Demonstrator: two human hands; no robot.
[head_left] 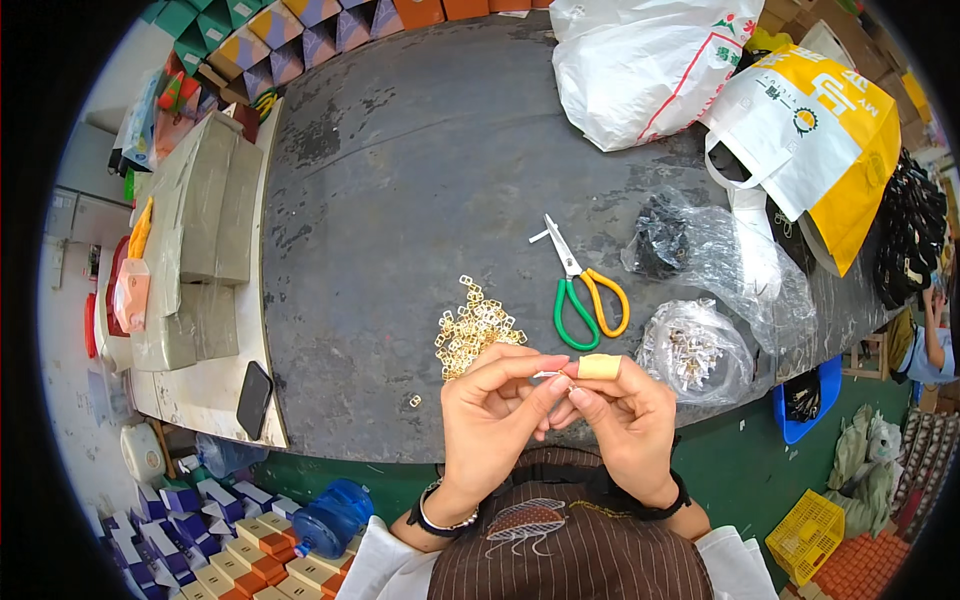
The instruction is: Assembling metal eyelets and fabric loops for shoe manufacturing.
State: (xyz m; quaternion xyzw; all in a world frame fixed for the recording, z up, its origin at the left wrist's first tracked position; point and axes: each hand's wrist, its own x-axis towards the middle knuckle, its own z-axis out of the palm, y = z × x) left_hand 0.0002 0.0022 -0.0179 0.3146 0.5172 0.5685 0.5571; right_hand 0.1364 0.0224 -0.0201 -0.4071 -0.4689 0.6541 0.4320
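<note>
Scissors [573, 268] and gold buckle pile [478, 328] just beyond the hands [497, 408]

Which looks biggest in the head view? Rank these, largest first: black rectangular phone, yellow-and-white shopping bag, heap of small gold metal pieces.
1. Yellow-and-white shopping bag
2. Heap of gold pieces
3. Black phone

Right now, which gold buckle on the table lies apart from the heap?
The single gold buckle left of the left hand; the others there are bunched together in the heap.
</note>
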